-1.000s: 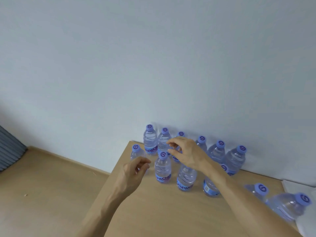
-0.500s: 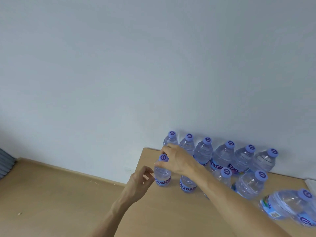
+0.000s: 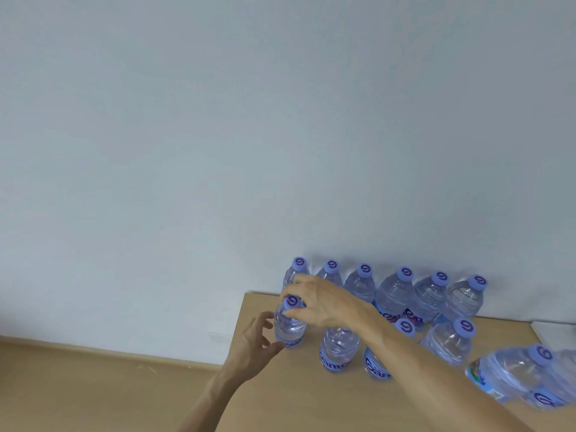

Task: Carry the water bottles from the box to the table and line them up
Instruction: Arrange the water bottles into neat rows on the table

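We see the front-left bottle (image 3: 290,327) standing upright on the wooden table (image 3: 280,397), low and just right of centre in the frame, close to the table's left edge. The right hand (image 3: 314,302) comes in from the lower right and pinches this bottle at its neck, fingertips curled round the purple cap (image 3: 291,301). The left hand (image 3: 254,347) rises from the bottom centre, fingers loosely spread and holding nothing; its fingertips lie just beside the bottle's lower left side, and we cannot tell whether they touch it.

To the right of the held bottle, the front row (image 3: 339,350) carries on with three more upright bottles, the middle ones partly hidden behind the right forearm. Behind them, a back row of six bottles (image 3: 392,291) stands along the table's far edge against the pale wall (image 3: 280,120). The leftmost of that row sits directly behind the held bottle. At the lower right edge of the frame two nearer bottles (image 3: 514,375) appear large and blurred.

The table's left edge runs diagonally from its far left corner, just left of the held bottle, down toward the bottom of the frame. Bare tabletop lies in front of the front row, between the two forearms. Left of the table, a stretch of wooden floor (image 3: 78,385) meets the wall along a low skirting line.
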